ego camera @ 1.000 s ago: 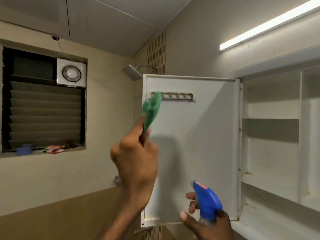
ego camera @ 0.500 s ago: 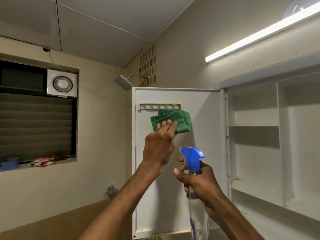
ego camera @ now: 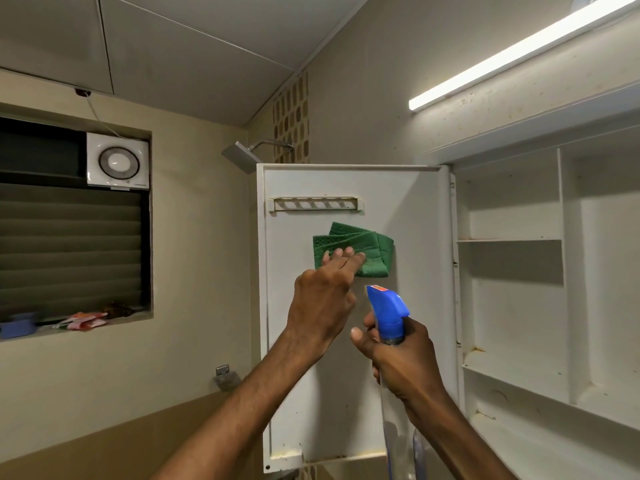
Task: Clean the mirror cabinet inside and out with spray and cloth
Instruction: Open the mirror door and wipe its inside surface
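Since 0.5 s ago the left hand (ego camera: 322, 299) has barely shifted: arm raised, straight fingers (ego camera: 346, 259) pressing the green cloth (ego camera: 356, 247) flat on the open cabinet door (ego camera: 408, 306), below the slotted rack (ego camera: 315, 204). The right hand (ego camera: 401, 362) grips the spray bottle (ego camera: 388, 313), upright, near the door.

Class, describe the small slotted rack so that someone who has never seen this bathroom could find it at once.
Find the open cabinet door, swung out left of the shelves. The rack is a short white bar fixed across the door's upper part, just above the green cloth. Its row of slots sets it apart; the door is otherwise plain.
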The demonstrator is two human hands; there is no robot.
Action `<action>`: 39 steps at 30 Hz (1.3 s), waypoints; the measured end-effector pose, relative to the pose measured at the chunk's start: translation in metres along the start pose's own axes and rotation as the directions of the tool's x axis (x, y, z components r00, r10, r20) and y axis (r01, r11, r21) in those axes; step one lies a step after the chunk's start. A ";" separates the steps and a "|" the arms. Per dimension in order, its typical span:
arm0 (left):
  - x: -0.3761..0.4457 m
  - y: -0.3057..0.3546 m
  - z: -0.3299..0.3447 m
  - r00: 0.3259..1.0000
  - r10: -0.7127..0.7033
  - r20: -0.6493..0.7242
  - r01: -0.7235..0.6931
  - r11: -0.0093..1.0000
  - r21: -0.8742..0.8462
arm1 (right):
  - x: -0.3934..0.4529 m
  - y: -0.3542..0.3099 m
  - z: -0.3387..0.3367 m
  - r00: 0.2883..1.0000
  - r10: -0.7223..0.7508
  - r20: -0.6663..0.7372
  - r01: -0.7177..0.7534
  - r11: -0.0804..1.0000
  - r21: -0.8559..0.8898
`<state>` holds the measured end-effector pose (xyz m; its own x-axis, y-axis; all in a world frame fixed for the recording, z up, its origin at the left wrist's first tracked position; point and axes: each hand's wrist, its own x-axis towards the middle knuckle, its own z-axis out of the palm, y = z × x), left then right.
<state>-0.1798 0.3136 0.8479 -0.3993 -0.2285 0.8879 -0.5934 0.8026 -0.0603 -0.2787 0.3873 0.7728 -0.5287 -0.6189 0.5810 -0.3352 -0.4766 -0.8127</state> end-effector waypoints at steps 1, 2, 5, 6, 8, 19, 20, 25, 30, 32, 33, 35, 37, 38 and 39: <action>-0.003 0.002 0.002 1.000 -0.005 0.017 0.005 1.000 -0.004 | -0.001 0.000 0.000 1.000 -0.002 -0.005 0.002 1.000 -0.003; -0.006 0.004 0.004 0.999 -0.012 0.034 0.012 1.000 -0.007 | -0.003 0.000 -0.001 1.000 -0.002 0.000 0.002 1.000 0.006; -0.015 0.006 0.009 0.998 -0.030 0.055 0.030 1.000 -0.006 | -0.009 0.000 -0.003 0.999 0.013 0.045 -0.016 0.998 0.053; -0.018 0.007 0.011 0.998 -0.037 0.057 0.038 0.999 -0.007 | -0.011 0.003 -0.003 0.999 0.017 0.048 -0.020 0.998 0.054; -0.025 0.010 0.014 0.997 -0.050 0.065 0.050 0.999 -0.001 | -0.018 0.009 -0.005 0.999 0.024 0.032 -0.026 0.999 0.043; -0.063 0.009 0.026 0.994 -0.092 0.061 0.096 0.993 -0.075 | -0.072 0.073 -0.006 0.971 0.239 -0.008 -0.239 0.970 -0.044; -0.066 0.009 0.027 0.994 -0.093 0.059 0.097 0.992 -0.078 | -0.078 0.079 -0.005 0.965 0.263 -0.014 -0.263 0.964 -0.039; -0.084 0.012 0.034 0.990 -0.106 0.096 0.112 0.992 -0.064 | -0.099 0.097 -0.003 0.940 0.339 -0.032 -0.339 0.941 -0.005; -0.107 0.015 0.043 0.968 -0.118 0.220 0.132 0.990 -0.048 | -0.109 0.112 -0.006 0.917 0.395 -0.047 -0.397 0.917 -0.036; -0.116 0.017 0.045 0.959 -0.122 0.254 0.138 0.989 -0.047 | -0.111 0.116 -0.006 0.910 0.412 -0.044 -0.414 0.907 -0.074; -0.120 0.018 0.046 0.956 -0.122 0.267 0.140 0.989 -0.051 | -0.111 0.117 -0.005 0.909 0.416 -0.039 -0.418 0.904 -0.092; -0.130 0.019 0.049 0.945 -0.128 0.301 0.152 0.987 -0.056 | -0.115 0.120 -0.005 0.906 0.421 -0.044 -0.423 0.899 -0.117; -0.142 0.021 0.052 0.934 -0.131 0.331 0.159 0.986 -0.059 | -0.119 0.124 -0.006 0.896 0.437 -0.078 -0.444 0.886 -0.137; -0.147 0.022 0.053 0.930 -0.127 0.345 0.158 0.986 -0.061 | -0.121 0.126 -0.006 0.889 0.449 -0.092 -0.458 0.880 -0.126; -0.154 0.023 0.055 0.924 -0.128 0.361 0.160 0.985 -0.063 | -0.123 0.128 -0.006 0.880 0.463 -0.105 -0.472 0.875 -0.107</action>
<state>-0.1706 0.3366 0.6847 -0.5453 -0.5123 0.6635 -0.6049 0.7884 0.1116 -0.2616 0.4061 0.5975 -0.7020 -0.7000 0.1309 -0.1273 -0.0576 -0.9902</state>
